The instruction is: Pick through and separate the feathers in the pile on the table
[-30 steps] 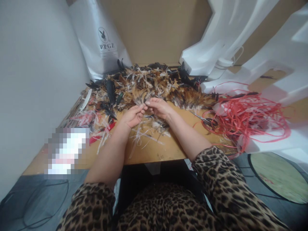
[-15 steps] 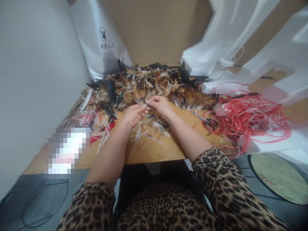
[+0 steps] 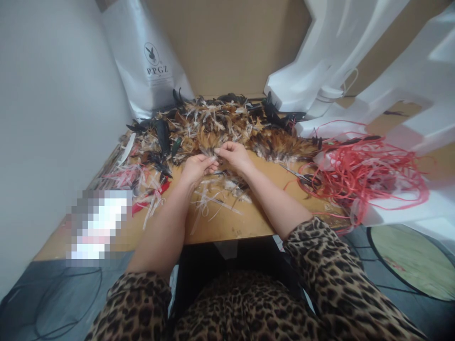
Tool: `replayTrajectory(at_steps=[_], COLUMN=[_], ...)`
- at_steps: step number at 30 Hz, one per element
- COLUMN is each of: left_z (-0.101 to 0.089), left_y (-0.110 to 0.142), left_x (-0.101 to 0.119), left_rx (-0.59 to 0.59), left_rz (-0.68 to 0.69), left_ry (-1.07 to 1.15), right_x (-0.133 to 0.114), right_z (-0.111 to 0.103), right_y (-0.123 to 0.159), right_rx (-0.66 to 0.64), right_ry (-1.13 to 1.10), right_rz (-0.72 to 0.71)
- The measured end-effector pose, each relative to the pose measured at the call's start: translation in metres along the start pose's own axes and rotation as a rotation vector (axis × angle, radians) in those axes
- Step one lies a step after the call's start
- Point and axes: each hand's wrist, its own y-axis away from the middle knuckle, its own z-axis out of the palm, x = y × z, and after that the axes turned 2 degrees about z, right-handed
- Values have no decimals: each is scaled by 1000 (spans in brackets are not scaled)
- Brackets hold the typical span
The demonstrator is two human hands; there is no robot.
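In the head view, a tuft of brown feathers (image 3: 208,140) is held above the middle of the tabletop (image 3: 227,229), just in front of the heap of loose feathers (image 3: 216,113) that is spread along the far edge. Its base is pinched by the fingers of both the left hand (image 3: 198,169) and the right hand (image 3: 235,156), closed narrow with the tips almost meeting; whether a tie is also gripped there cannot be told. The base is probably held so that the plumes can fan out toward the far edge uncrushed. Pale strips (image 3: 209,199) are strewn nearer the near edge, below the hands. Scissors (image 3: 302,177) are laid toward the right edge, beside a tangle of red ribbon (image 3: 377,175), perhaps so that both can be reached by the right hand. The near left corner is partly hidden by a pixelated patch
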Motion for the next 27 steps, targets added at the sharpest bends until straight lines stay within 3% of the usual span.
replayTrajectory(at_steps=[4, 7, 12, 15, 18, 23, 27], left_z=[-2, -3, -2, -2, -2, -1, 0], left_y=[-2, -3, -3, -3, -4, -4, -3], left_x=[-2, -4, -5, -5, -5, -5, -4], left_rx=[10, 23, 55, 75, 95, 96, 75], left_rz=[9, 1, -7, 12, 92, 241, 261], left_ry=[-47, -52, -92, -125, -186, -319, -321], right_x=[-3, 0, 7, 5, 2, 0, 1], right_z=[-28, -61, -96, -95, -87, -77, -71], right_y=[-14, -26, -30, -25, -20, -15, -13], right_rx=[205, 320, 113, -12, -76, -141, -133], right_ry=[4, 198, 913, 1219, 1384, 1521, 1554], right_rz=[-8, -99, -21, 51, 35, -65, 34])
